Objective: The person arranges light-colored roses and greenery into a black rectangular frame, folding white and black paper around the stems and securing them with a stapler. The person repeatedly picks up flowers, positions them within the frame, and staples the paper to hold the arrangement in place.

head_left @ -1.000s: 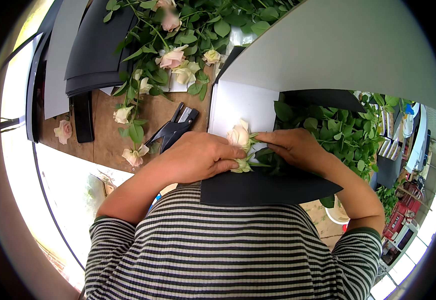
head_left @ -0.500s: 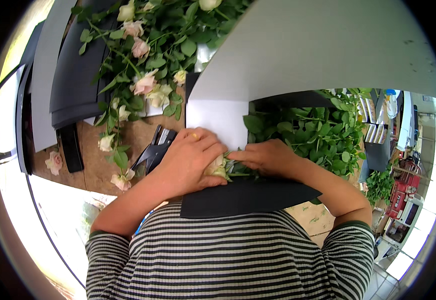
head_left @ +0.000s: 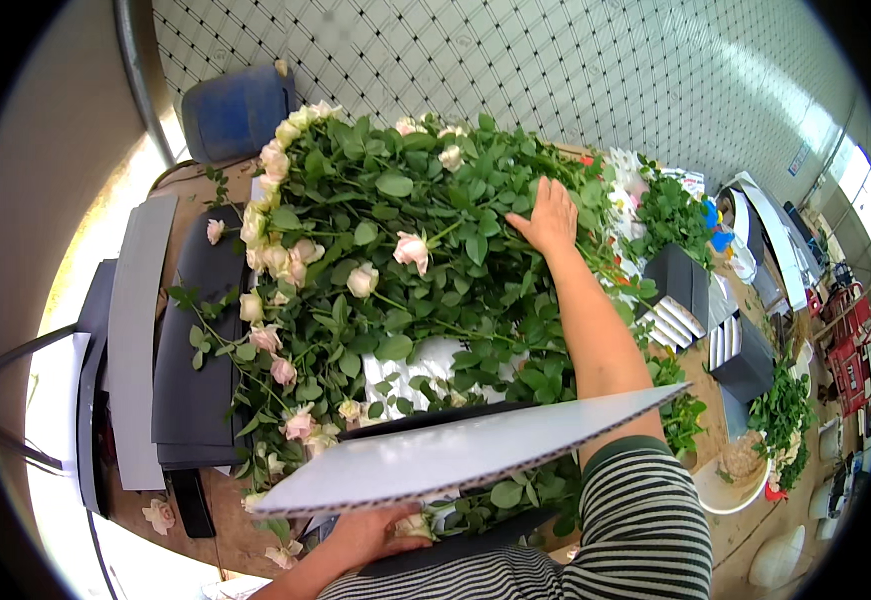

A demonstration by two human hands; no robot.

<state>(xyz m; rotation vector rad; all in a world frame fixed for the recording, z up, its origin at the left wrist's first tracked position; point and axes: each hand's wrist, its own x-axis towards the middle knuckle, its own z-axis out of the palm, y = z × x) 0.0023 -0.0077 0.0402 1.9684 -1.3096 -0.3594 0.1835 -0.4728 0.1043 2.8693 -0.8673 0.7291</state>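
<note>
My right hand [head_left: 551, 218] reaches far out over a large heap of leafy rose stems [head_left: 426, 215], fingers stretched, palm down, nothing held. Close to my body, my left hand [head_left: 371, 535] curls around a pale cream rose [head_left: 414, 527]; part of that hand is hidden. A white corrugated board [head_left: 476, 447] stands tilted between the two hands and covers much of what is beneath it. More green stems [head_left: 506, 495] show under its edge, beside a black sheet [head_left: 456, 555] against my shirt.
Dark sheets [head_left: 201, 370] and a grey board [head_left: 141, 340] lie on the left. A blue drum [head_left: 241, 112] stands at the far left. Black boxes [head_left: 676, 285], a white bucket [head_left: 734, 480] and more greenery [head_left: 781, 420] are on the right. Loose roses [head_left: 159, 515] lie near the front left.
My right hand has left the rose stems near my body and extended forward over the heap. The view has lifted, showing more of the table. My left hand stays by the rose.
</note>
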